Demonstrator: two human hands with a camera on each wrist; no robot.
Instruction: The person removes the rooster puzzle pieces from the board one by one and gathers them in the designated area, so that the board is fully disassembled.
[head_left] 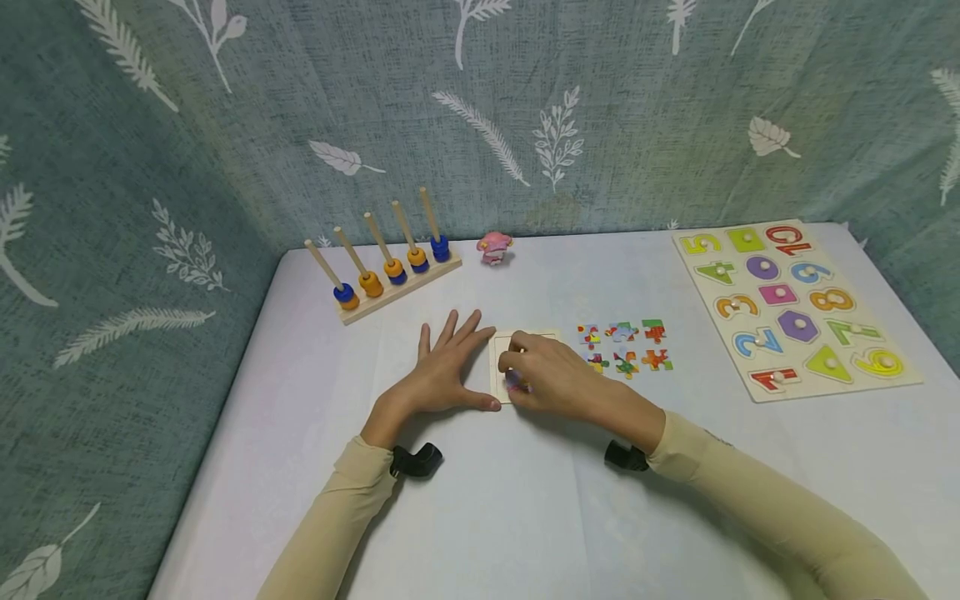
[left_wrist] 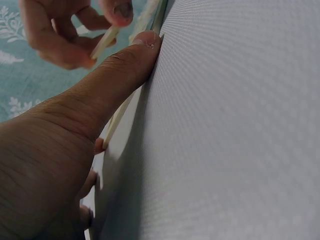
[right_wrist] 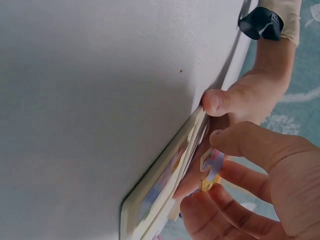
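Observation:
A small wooden puzzle tray [head_left: 494, 360] lies on the white table between both hands. My left hand [head_left: 438, 379] is spread at its left side, with the thumb at the near corner and the fingers reaching along the edge. Over the tray, my right hand [head_left: 551, 375] pinches a colourful jigsaw piece [right_wrist: 214, 162] between thumb and fingers. The piece is tilted and held clear of the tray in the right wrist view. Inside the tray, a coloured picture part [right_wrist: 161, 186] shows; my right hand hides much of the tray in the head view.
Loose jigsaw pieces [head_left: 622, 332] lie in two rows right of the tray. A wooden bead-peg stand [head_left: 402, 289] and a pink figurine [head_left: 494, 247] stand behind. At the right lies a number-and-shape board [head_left: 798, 358]. Patterned cloth [head_left: 480, 125] hangs behind the table.

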